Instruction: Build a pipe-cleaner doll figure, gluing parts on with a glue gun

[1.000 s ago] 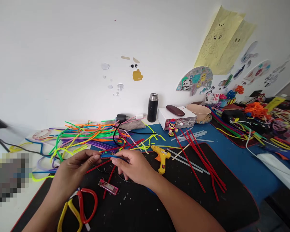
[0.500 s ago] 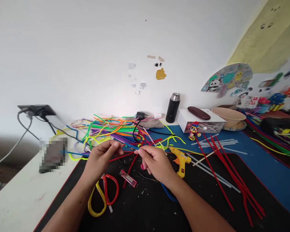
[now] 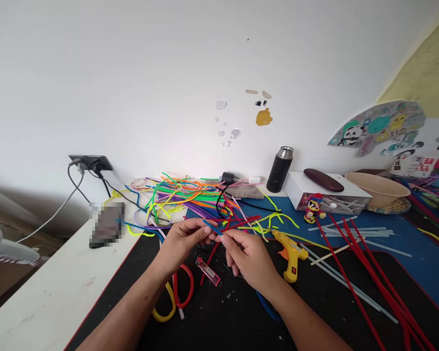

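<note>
1. Blue pipe cleaner (image 3: 212, 227), apparently fuzzy wire, is the piece in hand: a short stretch of it shows between the two hands, raised over the black mat (image 3: 237, 329) on the desk (image 3: 54, 287).
2. Left hand (image 3: 188, 239): the grip is closed in a pinch, thumb against fingers, on the blue pipe cleaner. A light but firm pinch near the working spot probably serves best, since squeezing hard could flatten the fuzz.
3. Right hand (image 3: 247, 256): this grip also pinches the blue pipe cleaner, just beside the left one. With the fingertips so close, any bend or twist should land exactly where wanted; small, even movements look safer than one sharp kink.
4. A blue length (image 3: 266, 306) shows below the right wrist; whether it belongs to the same piece, I cannot tell. It is best treated as attached and given slack.
5. The yellow glue gun (image 3: 290, 253) lies near the right hand, so mind its nozzle, which may be hot.
6. The scissors (image 3: 192, 282) rest below the left hand, partly hidden by the forearm.
</note>
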Motion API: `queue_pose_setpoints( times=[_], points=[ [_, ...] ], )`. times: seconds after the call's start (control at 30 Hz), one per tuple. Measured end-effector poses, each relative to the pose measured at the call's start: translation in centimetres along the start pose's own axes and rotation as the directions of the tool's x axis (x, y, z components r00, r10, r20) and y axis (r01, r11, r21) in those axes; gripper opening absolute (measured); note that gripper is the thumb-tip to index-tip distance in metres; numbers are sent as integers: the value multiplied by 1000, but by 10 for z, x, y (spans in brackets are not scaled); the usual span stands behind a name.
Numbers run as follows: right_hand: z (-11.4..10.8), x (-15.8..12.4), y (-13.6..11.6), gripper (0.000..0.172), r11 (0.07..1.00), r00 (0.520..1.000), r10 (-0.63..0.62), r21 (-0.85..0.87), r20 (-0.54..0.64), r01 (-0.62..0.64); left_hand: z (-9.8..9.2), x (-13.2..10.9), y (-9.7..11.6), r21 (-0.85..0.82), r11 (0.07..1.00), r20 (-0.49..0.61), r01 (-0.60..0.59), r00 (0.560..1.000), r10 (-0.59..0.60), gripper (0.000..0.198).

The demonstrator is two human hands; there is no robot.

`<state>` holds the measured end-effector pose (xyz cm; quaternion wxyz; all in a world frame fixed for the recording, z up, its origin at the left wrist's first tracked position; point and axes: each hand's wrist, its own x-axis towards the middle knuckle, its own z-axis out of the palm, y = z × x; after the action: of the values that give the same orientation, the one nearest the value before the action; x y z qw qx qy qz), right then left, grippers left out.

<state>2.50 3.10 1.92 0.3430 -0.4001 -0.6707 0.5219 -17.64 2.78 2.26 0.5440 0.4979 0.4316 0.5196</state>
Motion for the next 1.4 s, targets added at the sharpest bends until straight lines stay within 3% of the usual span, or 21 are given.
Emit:
queue_pose_setpoints(
  times=[0.17,0.27,0.33,0.43,0.6,0.77,0.93,1.13,1.4],
  points=[
    [-1,1,0,43,1000,1000,24,13,-6,-24,-7,0,2,-4,997,-87,-71,994,71,27],
    [-1,1,-1,43,999,999,36,10,-5,-36,-12,-2,7,211,963,-113,-166,975,193,20],
    [-2,2,-1,43,999,999,43,11,-8,-42,-14,-3,9,440,858,-65,-266,943,325,15],
    [-2,2,-1,44,998,999,51,27,-18,-51,-16,-4,12,671,615,76,-414,864,498,12],
    [-2,1,0,45,997,998,64,34,-16,-63,-18,-2,11,801,314,249,-509,761,598,16],
    [-1,1,0,45,997,997,71,28,-15,-70,-19,-2,10,848,163,313,-504,725,613,14],
    [-1,2,-1,44,998,998,57,-2,-7,-57,-17,-4,10,875,146,280,-462,727,627,11],
    [1,0,0,45,998,998,59,-7,16,-59,-11,-5,5,892,230,170,-389,761,627,10],
    [6,-1,3,47,998,996,67,-5,59,-67,-2,-7,-1,895,317,47,-314,773,633,12]
  ],
)
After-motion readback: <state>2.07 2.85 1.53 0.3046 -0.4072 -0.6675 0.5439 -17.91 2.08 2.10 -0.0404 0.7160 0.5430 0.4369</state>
